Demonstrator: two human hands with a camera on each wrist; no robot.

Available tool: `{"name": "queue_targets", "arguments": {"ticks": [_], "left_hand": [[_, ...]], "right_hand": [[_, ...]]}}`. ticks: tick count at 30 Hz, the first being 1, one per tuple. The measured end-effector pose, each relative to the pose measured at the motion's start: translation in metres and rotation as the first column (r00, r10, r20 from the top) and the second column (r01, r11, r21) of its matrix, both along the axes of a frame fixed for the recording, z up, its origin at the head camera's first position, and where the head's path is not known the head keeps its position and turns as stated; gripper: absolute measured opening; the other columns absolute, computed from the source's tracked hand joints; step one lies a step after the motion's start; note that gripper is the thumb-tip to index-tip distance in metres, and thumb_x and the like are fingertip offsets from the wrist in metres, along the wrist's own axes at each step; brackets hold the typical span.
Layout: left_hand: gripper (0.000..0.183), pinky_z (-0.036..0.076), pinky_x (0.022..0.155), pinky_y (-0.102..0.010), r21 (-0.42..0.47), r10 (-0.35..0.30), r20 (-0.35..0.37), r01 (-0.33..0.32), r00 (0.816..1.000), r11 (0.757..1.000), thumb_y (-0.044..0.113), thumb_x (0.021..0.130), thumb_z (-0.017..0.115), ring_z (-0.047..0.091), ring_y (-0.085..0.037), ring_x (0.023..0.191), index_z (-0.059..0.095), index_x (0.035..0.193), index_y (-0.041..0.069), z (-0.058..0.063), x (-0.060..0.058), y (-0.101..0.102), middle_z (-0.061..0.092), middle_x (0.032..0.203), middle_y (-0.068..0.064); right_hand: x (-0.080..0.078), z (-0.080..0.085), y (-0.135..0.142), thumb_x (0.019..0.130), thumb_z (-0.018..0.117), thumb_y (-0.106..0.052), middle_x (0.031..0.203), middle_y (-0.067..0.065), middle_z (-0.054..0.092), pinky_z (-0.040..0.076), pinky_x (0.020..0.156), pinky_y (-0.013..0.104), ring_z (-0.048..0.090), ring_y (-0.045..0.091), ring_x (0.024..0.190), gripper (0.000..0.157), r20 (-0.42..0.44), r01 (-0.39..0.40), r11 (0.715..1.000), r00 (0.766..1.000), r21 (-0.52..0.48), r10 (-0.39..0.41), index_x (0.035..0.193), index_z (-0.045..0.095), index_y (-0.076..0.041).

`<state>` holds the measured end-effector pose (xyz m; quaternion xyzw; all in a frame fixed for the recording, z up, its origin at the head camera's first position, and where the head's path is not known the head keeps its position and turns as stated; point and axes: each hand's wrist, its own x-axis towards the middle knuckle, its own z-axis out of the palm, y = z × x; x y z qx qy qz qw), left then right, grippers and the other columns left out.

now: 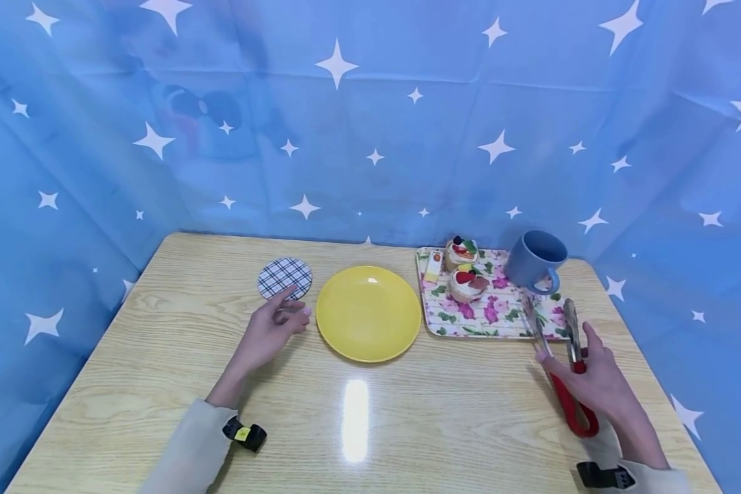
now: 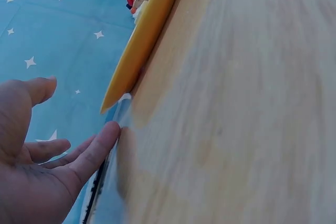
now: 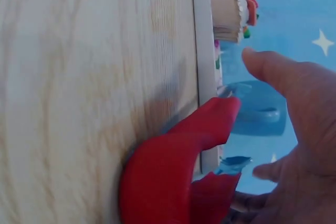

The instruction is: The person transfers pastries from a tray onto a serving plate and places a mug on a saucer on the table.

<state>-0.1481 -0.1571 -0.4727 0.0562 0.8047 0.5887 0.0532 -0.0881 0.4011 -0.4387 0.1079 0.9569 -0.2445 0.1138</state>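
Observation:
My left hand (image 1: 272, 333) is held over the table by the near edge of a round checked coaster (image 1: 279, 276), left of a yellow plate (image 1: 368, 314). Its fingers are loosely bent and grasp nothing; in the left wrist view the thumb stands apart from them. At the right, my right hand (image 1: 602, 384) is at a pair of metal tongs with red handles (image 1: 567, 401). The right wrist view shows thumb and fingers spread beside the red handle (image 3: 157, 177), the thumb clear of it. The tips of the tongs reach over a floral tray (image 1: 490, 314).
On the tray stand two toy cupcakes (image 1: 467, 285), a small cream-and-yellow piece (image 1: 433, 266) and a blue-grey mug (image 1: 534, 257). A blue curtain (image 1: 370, 123) with white stars hangs behind the wooden table (image 1: 444, 418).

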Motion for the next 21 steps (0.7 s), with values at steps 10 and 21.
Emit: {"name": "queue_targets", "arguments": {"ticks": [10, 21], "left_hand": [[0.066, 0.065, 0.083, -0.030, 0.103, -0.023, 0.042, 0.019, 0.999, 0.995, 0.016, 0.100, 0.068, 0.074, -0.026, 0.100, 0.036, 0.157, 0.003, -0.011, -0.008, 0.011, 0.062, 0.128, -0.024], [0.063, 0.066, 0.075, -0.030, 0.102, -0.049, 0.060, 0.043, 0.997, 0.994, 0.007, 0.097, 0.069, 0.070, -0.013, 0.087, 0.042, 0.153, 0.001, -0.010, -0.011, 0.025, 0.063, 0.119, -0.021]], "right_hand": [[-0.002, -0.005, -0.003, 0.092, 0.055, -0.075, 0.096, 0.022, 0.047, 0.040, 0.048, 0.035, 0.050, 0.027, 0.073, 0.124, 0.065, 0.074, 0.997, 0.995, -0.032, -0.072, 0.160, -0.011, 0.006], [-0.006, -0.005, -0.003, 0.089, 0.057, -0.077, 0.102, 0.030, 0.051, 0.046, 0.054, 0.034, 0.056, 0.033, 0.082, 0.128, 0.110, 0.135, 0.991, 0.985, 0.020, -0.136, 0.157, -0.006, 0.013]]}}
